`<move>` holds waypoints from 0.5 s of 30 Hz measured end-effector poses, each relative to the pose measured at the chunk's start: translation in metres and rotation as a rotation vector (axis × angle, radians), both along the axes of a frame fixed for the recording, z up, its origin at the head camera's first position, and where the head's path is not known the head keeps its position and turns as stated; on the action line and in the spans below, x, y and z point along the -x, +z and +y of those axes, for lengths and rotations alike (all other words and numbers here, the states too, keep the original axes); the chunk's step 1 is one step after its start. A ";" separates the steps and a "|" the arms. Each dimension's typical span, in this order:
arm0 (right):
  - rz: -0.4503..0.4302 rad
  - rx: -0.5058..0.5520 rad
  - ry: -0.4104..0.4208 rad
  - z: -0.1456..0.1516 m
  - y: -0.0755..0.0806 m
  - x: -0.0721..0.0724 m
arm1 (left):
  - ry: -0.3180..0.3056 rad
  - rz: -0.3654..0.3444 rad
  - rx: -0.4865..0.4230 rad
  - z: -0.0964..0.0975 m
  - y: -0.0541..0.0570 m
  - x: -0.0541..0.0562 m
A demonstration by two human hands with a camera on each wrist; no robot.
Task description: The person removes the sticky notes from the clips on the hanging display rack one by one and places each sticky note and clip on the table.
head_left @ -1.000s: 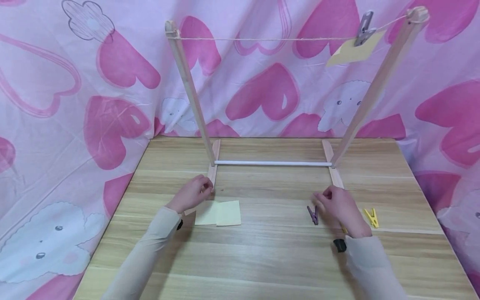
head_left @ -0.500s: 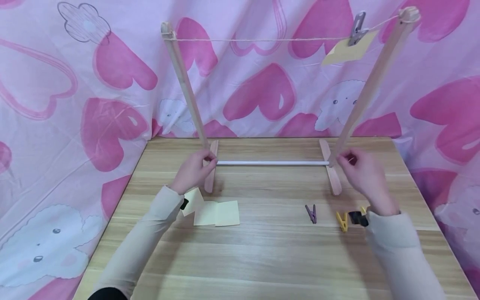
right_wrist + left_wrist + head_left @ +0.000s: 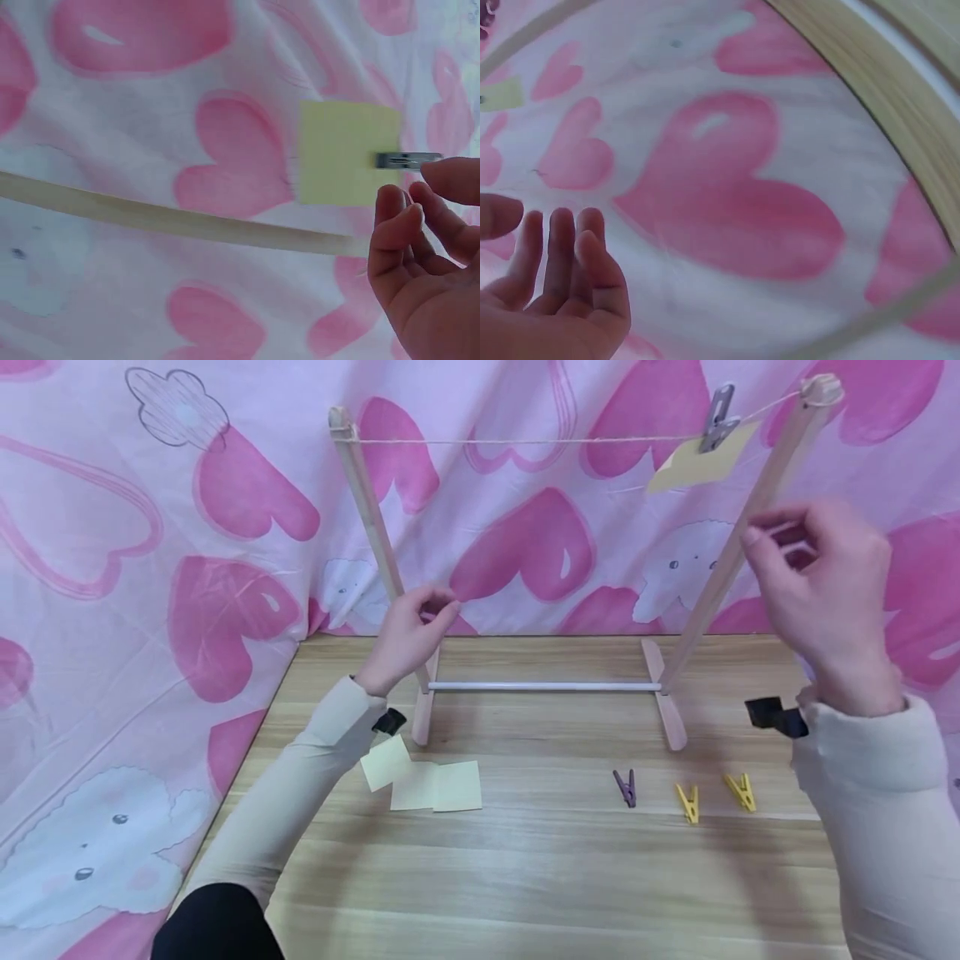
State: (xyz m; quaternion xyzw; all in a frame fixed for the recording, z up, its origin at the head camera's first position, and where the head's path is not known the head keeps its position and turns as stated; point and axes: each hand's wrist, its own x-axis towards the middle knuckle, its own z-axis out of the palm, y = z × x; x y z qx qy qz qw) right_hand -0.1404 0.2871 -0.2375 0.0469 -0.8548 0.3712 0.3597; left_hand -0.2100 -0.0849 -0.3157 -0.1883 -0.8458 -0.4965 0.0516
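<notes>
My left hand [image 3: 408, 639] is raised in front of the left wooden post [image 3: 365, 497], fingers loosely curved with nothing between them. My right hand [image 3: 836, 593] is higher, beside the right wooden post [image 3: 738, 552], its fingers loosely bent and holding nothing. A string [image 3: 510, 442] runs between the post tops. On it a metal clip [image 3: 718, 420] holds a yellow paper square [image 3: 697, 467]. In the right wrist view the clip [image 3: 405, 160] appears just past my right fingertips; I cannot tell the distance.
Three pale yellow paper squares [image 3: 457, 787] lie overlapping at left on the wooden table [image 3: 540, 877]. A purple clothespin [image 3: 627, 788] and two yellow clothespins [image 3: 688, 803] lie at right. A white rod [image 3: 543, 687] joins the stand's feet. A heart-patterned curtain [image 3: 525, 543] hangs behind.
Both hands have risen from low over the table to beside the stand's posts, the right one higher and further right. The papers and clothespins stay where they were.
</notes>
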 end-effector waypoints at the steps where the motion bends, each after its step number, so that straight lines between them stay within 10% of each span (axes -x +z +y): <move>1: 0.020 0.007 0.008 -0.001 0.007 0.003 | 0.002 -0.023 -0.035 0.005 0.005 0.001; 15: -0.051 0.036 0.052 -0.022 0.061 0.030 | -0.056 -0.272 -0.522 0.071 0.048 0.022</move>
